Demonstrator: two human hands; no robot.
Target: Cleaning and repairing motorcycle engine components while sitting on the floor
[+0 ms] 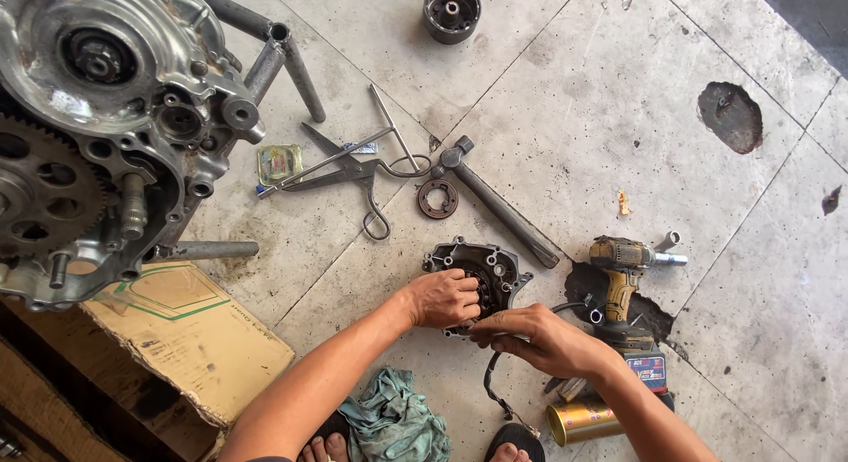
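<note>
Both hands down on a dark engine cover [495, 266] lying flat on the grey tiled floor [565, 117], roughly centre frame, just left of the cordless impact driver [625, 281]. Left hand [444, 298] curled over the cover's left side, fingers bent onto the round centre part, gripping it. Right hand [541, 337] at the cover's lower right edge, fingertips pinched together on something small; cannot tell what. Black cable [491, 380] trailing from under the right hand toward the feet. Behind the cover: small ring-shaped part [437, 199], long-handled hammer [496, 203] lying diagonally, large scissors-like tool [349, 170], small green packet [279, 162]. Round dark drum-shaped part [451, 11] well apart at top of frame. Stripped engine block [106, 117] with toothed sprocket at upper left on a tube stand, cardboard sheet [181, 329] just below it. Teal rag [393, 422] between the forearms near the toes. Gold can [581, 420] on its side below the right forearm, near the driver's battery.
</note>
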